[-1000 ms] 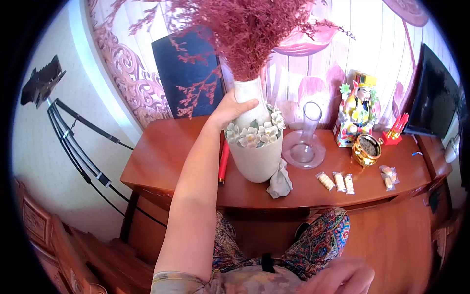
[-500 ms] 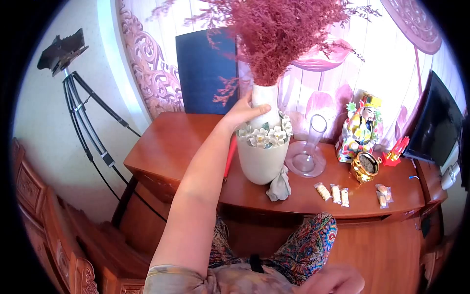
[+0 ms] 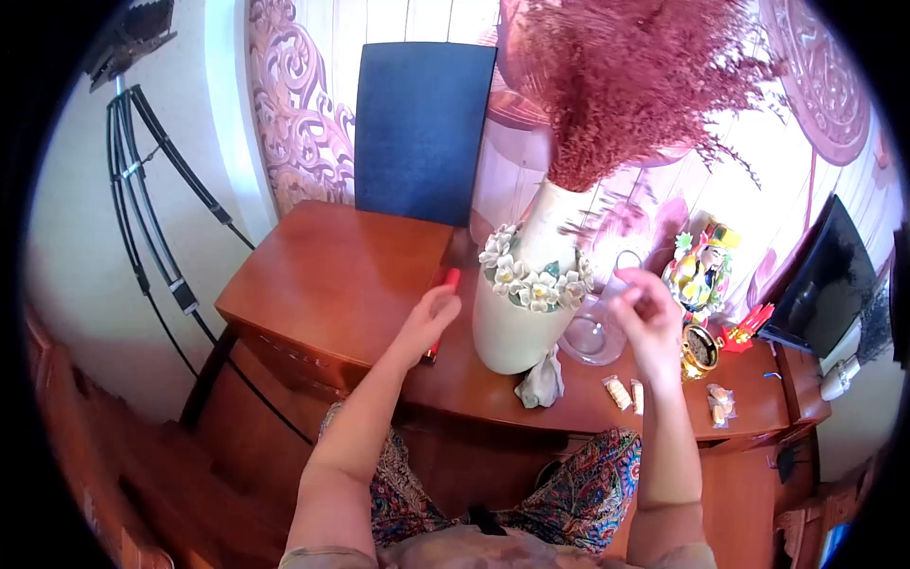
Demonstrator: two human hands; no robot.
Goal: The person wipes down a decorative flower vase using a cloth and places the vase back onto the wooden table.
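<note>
A white vase (image 3: 523, 332) with a ring of white ceramic flowers (image 3: 540, 286) stands on the desk, leaning rightward in the view. Dried reddish branches (image 3: 630, 85) fill its neck. My left hand (image 3: 431, 321) is left of the vase, apart from it, fingers loosely bent and nothing visible in them. Just behind that hand is a red object (image 3: 452, 277), partly hidden. To the vase's right, my right hand (image 3: 648, 318) is raised, fingers bent and apart, appearing to hold nothing. It partly covers a clear glass vase (image 3: 592, 337). A crumpled grey cloth (image 3: 541, 383) lies against the white vase's base.
On the right of the brown desk (image 3: 332, 256) are wrapped snacks (image 3: 618, 393), a golden pot (image 3: 700, 349), a colourful figurine (image 3: 703, 275) and a monitor (image 3: 823, 284). A dark blue panel (image 3: 422, 133) stands behind the desk. A black tripod (image 3: 142, 180) is at left.
My left hand has let go of the vase's neck and moved down and left. My right hand has risen from my lap to the vase's right. The view has shifted, and the vase appears more slanted.
</note>
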